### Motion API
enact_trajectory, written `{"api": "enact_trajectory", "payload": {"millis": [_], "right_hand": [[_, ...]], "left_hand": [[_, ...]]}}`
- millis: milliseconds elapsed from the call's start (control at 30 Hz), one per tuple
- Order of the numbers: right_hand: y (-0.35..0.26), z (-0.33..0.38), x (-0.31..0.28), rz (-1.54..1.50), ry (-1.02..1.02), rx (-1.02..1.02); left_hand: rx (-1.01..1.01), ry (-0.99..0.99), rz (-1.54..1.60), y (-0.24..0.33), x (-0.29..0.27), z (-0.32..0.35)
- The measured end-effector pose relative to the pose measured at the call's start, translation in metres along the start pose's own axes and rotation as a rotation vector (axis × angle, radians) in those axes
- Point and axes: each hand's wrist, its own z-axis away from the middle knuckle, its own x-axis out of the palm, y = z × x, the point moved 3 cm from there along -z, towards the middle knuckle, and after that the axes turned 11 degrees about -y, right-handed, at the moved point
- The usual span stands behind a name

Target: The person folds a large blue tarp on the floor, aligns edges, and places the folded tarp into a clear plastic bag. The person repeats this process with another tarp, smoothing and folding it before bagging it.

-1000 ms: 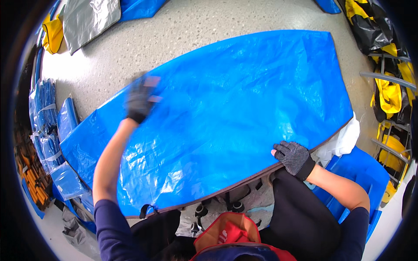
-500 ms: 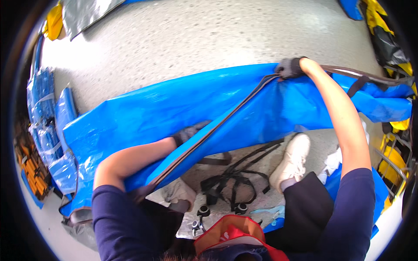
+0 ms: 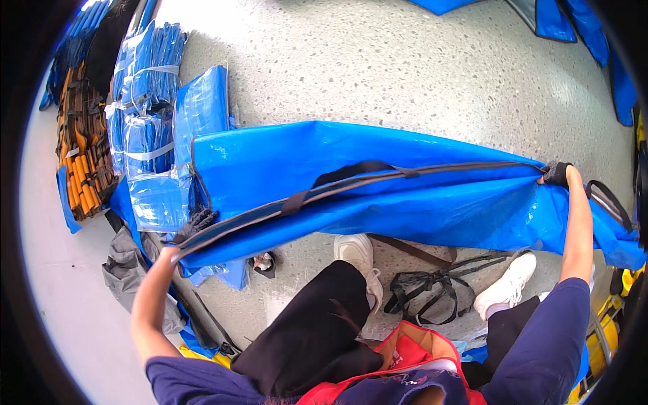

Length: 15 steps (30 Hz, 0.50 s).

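Note:
A long blue tarpaulin bag (image 3: 270,162) stretches across in front of me, with a dark trimmed opening edge and a black strap (image 3: 351,172) along its middle. Both my hands wear dark grey gloves. At the bag's left end, my left hand (image 3: 196,226) is closed on the trimmed edge. My right hand (image 3: 557,174) grips the same edge near the far right, where the blue sheet bunches into creases. The edge runs taut between the two hands, and the bag hangs over my shoes.
Black straps (image 3: 435,293) lie tangled on the floor between my white shoes (image 3: 506,287). Clear-wrapped blue bundles (image 3: 152,101) are stacked at left, beside orange and black bundles (image 3: 84,162). A grey sheet (image 3: 128,270) lies crumpled lower left. More blue sheets (image 3: 574,27) are at top right.
My left hand has come out from the bag's middle and moved left to its end. The opening edge is now drawn straighter. The view has shifted left.

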Motion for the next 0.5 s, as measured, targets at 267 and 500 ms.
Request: {"api": "enact_trajectory", "payload": {"millis": [267, 500], "right_hand": [[0.049, -0.012, 0.015, 0.021, 0.248, 0.120], [0.021, 0.002, 0.002, 0.249, 0.229, 0.250]], "left_hand": [[-0.265, 1.021, 0.981, 0.026, 0.024, -0.067], [-0.750, 0.726, 0.008, 0.007, 0.009, -0.108]]}}
